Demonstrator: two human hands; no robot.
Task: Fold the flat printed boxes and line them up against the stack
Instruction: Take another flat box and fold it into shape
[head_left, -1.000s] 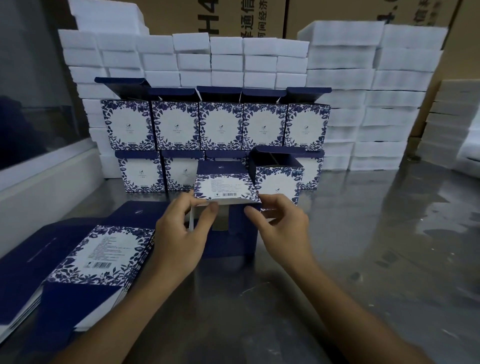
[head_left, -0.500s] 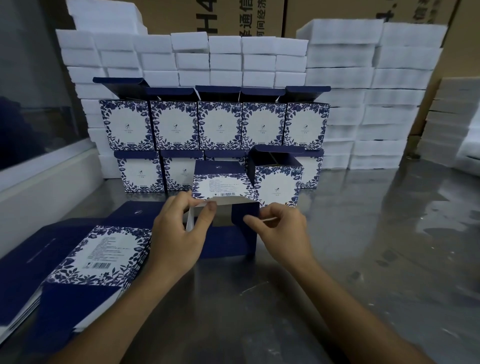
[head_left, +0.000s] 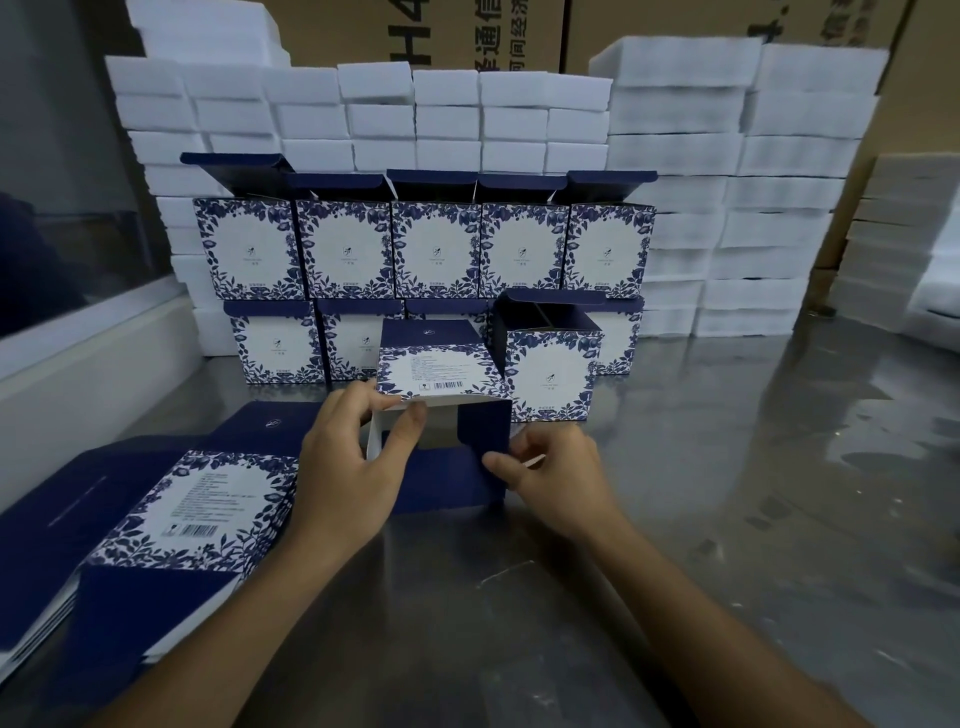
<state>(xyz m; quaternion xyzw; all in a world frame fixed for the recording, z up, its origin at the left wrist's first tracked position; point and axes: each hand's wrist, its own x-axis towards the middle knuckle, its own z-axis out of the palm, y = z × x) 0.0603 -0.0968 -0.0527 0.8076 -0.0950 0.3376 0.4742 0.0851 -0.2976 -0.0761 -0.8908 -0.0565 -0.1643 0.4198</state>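
A half-folded blue-and-white floral box (head_left: 441, 371) lies on its side in the middle of the steel table, its open end toward me. My left hand (head_left: 348, 462) pinches the box's left edge between thumb and fingers. My right hand (head_left: 553, 478) pinches a dark blue end flap (head_left: 483, 441) at the box's right. Just behind stands one folded box (head_left: 553, 374) with its lid up. Further back, folded boxes (head_left: 426, 249) stand in two rows against the stack. A pile of flat printed boxes (head_left: 197, 504) lies at my left.
White foam blocks (head_left: 675, 156) are stacked in a wall behind the boxes, with more foam (head_left: 904, 244) at the far right. Brown cartons (head_left: 467, 36) rise behind them. The shiny steel table (head_left: 753, 493) stretches to the right. A pale ledge (head_left: 93, 353) borders the left.
My right hand has dropped from the box's top edge to its right end flap, and the dark flap has swung inward across the opening. My left hand stays on the left edge.
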